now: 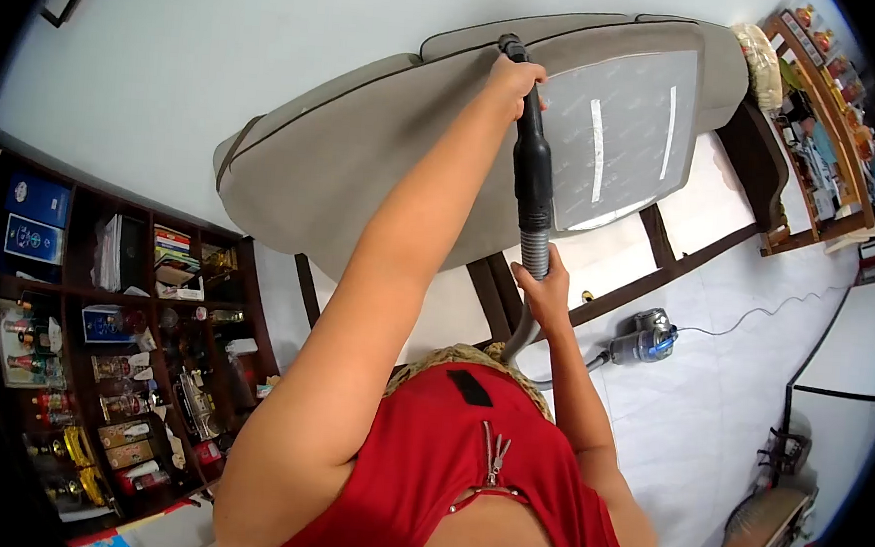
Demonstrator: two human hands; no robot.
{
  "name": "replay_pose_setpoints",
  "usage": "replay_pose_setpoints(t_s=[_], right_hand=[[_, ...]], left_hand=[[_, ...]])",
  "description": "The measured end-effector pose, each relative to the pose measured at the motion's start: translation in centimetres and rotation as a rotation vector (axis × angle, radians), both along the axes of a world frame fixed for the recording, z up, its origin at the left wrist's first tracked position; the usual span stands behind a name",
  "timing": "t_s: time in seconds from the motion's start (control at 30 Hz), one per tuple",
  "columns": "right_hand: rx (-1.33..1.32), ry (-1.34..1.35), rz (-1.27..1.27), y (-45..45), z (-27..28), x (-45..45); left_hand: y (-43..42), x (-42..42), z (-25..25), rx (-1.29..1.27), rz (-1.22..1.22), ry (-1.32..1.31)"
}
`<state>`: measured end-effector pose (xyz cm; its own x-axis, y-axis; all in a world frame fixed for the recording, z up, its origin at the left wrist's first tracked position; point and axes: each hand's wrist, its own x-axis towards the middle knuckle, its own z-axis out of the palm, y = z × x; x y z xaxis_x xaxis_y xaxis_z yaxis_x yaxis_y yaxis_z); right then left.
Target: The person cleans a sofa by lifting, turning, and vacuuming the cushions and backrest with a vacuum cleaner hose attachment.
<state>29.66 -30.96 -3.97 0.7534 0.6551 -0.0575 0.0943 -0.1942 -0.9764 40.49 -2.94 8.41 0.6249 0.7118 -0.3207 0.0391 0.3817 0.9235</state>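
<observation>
A black vacuum wand (533,154) runs up over a grey cushioned piece (354,158), its head against the top edge. My left hand (517,81) is wrapped round the wand near that head. Lower down, my right hand (547,288) grips the ribbed grey hose (534,249) just below the black handle. To the right of the wand, a plastic-covered panel (626,135) with two white strips lies on the grey surface. The hose curves down behind my right hand towards the vacuum body (644,338) on the floor.
Dark wooden shelves (71,291) with books, boxes and bottles stand at the left. A dark wooden frame (660,237) lies below the grey piece. A laden shelf unit (817,126) is at upper right, a fan (762,534) at lower right. A cord (756,313) crosses the pale floor.
</observation>
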Motion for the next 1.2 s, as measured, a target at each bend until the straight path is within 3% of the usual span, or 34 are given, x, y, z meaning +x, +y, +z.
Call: replay_pose_setpoints(t_s=[0.1,0.27,0.47,0.6,1.2], right_hand=[[0.060,0.059,0.044,1.8,-3.0,0.0],[0.031,0.073,0.192,4.3,-4.7,-3.7],[-0.019,0.013,0.315,6.0,-2.5,-7.1],[-0.037,-0.017,0.401,6.9,-1.2,-9.8],[-0.166,-0.211,0.841,10.9,-1.9,-21.7]], left_hand=[[3.3,0.6,-2.5,0.015,-0.063,0.131],[3.3,-3.0,-1.6,0.182,-0.110,0.264],[6.4,-9.4,-1.1,0.132,-0.146,0.247],[6.8,-15.2,0.6,0.156,-0.104,0.286],[12.2,-42.2,-2.7,-0.013,0.221,0.094]])
